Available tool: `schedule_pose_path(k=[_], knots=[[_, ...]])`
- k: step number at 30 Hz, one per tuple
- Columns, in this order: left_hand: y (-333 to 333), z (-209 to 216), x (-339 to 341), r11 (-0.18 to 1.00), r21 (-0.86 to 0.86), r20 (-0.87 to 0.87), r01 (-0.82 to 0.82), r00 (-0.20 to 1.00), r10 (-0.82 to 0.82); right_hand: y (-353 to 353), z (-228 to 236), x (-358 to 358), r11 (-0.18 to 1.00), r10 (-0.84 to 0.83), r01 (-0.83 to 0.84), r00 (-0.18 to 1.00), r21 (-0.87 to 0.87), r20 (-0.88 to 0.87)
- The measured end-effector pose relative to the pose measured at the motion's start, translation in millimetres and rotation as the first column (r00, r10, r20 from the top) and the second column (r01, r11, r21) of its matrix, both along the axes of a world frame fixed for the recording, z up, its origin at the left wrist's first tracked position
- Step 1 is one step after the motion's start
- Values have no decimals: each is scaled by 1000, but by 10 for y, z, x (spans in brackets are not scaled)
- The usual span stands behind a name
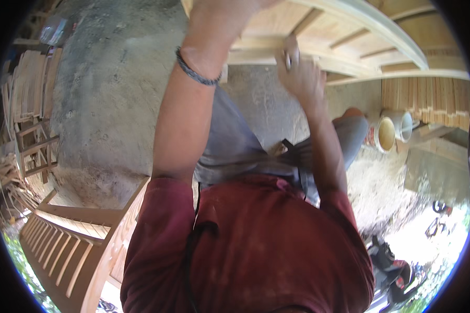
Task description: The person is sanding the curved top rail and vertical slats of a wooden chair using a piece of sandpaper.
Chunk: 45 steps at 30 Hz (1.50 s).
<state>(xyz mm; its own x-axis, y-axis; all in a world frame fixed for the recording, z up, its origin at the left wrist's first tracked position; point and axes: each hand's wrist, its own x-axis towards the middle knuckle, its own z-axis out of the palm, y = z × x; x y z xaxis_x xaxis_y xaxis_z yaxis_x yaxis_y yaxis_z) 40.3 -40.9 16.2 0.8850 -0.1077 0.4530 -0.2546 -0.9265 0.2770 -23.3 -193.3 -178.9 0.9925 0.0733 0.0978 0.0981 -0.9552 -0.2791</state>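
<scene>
Extending beyond right grip [303, 75]: wooden frame [350, 38]

Your right hand [302, 78] curls at a big, pale wooden frame with bars [334, 28]. Your left hand [223, 14] is by it too, partly cut off. Two round, pale buckets [385, 134] stand right.

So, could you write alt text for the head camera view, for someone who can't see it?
A person's left hand, partly cut off by the top edge, and blurred right hand are at a large pale wooden frame. Below is the wearer's maroon shirt; wood strips show at both sides, with two buckets at right and a slatted wooden piece at lower left.
</scene>
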Motion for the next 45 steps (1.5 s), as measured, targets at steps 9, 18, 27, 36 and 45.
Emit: schedule_pose_path(k=[9, 18, 27, 36, 45], knots=[[0, -193, 120, 1000, 22, 181, 18, 983, -22, -68, -12, 255, 998, -7, 3, 997, -60, -73], [83, -137, 65, 998, 52, 230, -29, 973, 16, 71, 233, 320, 999, 11, -18, 972, -26, -234], [67, -233, 176, 999, 49, 268, 10, 963, -23, 89, 309, 258, 998, -32, 45, 953, 35, -300], [-27, -196, 70, 997, 63, 187, -43, 982, 31, 16, 131, 223, 998, -50, 42, 980, -40, -195], [26, -308, 200, 998, 65, 284, 27, 958, -44, 48, 169, 142, 996, -89, 85, 973, -28, -212]])
